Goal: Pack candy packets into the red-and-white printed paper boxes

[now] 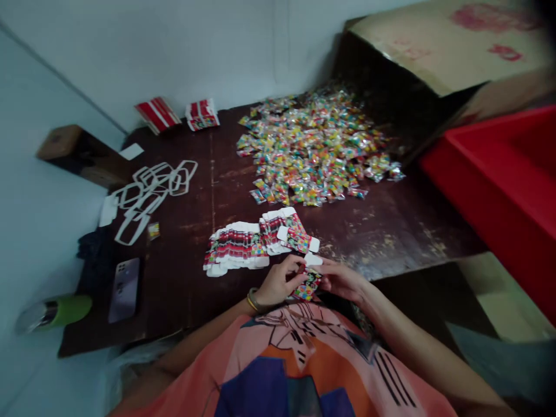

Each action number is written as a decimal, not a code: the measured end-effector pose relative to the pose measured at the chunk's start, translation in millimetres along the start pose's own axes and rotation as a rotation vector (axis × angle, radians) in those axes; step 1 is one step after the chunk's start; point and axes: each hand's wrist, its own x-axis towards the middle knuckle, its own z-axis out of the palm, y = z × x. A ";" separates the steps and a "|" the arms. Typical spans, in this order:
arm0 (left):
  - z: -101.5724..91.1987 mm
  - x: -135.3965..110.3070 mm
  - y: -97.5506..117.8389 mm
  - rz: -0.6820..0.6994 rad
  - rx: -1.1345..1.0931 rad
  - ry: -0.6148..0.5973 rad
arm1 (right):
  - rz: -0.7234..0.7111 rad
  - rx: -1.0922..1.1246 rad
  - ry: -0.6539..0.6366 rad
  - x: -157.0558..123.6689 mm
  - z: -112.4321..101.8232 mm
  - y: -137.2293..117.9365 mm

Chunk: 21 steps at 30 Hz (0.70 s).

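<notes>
Counter (182,307) spreads out ahead of both hands. Candy heap (308,150), clear-wrapped pieces, on it well beyond the hands. Carton row (237,246), fanned flat, ahead-left of the left hand. Left hand (278,282): fingers curled in, pinching the held carton (310,284). Right hand (345,281): part-closed, gripping the carton's other side. Carton sits between them, white flap at far end. Phone (124,289) well left of the left hand.

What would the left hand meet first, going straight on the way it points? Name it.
The left hand would first meet the small patterned box it already touches, then probably the right hand, though depth is unclear.
</notes>
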 end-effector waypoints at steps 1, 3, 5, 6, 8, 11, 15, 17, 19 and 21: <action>-0.2 -1.5 1.0 0.000 0.010 -0.042 | 0.054 0.014 -0.034 1.7 -2.1 -0.8; 0.3 -3.4 3.6 -0.018 0.029 -0.058 | 0.105 -0.044 -0.072 4.1 -3.6 -2.0; 2.0 -3.8 5.9 -0.078 -0.010 0.009 | 0.061 -0.183 -0.061 4.2 0.4 -2.3; 3.1 -3.4 6.6 -0.135 -0.079 0.046 | 0.001 -0.274 -0.040 3.3 4.4 -2.0; 4.6 -1.3 7.0 -0.289 -0.316 0.086 | -0.200 -0.496 0.008 -0.2 15.0 -0.9; 3.4 2.4 6.7 -0.479 -0.641 0.053 | -0.522 -0.832 0.037 -5.2 28.7 0.2; -5.1 3.6 7.3 -0.504 -0.764 -0.039 | -0.567 -0.887 0.050 -2.9 29.8 -4.0; -9.5 2.4 6.4 -0.466 -0.760 -0.146 | -0.479 -0.790 0.016 1.5 25.1 -6.9; -11.9 1.0 4.1 -0.410 -0.682 -0.222 | -0.370 -0.691 -0.013 6.6 20.1 -8.2; -12.1 0.1 0.9 -0.362 -0.588 -0.234 | -0.284 -0.613 -0.004 12.2 16.1 -7.1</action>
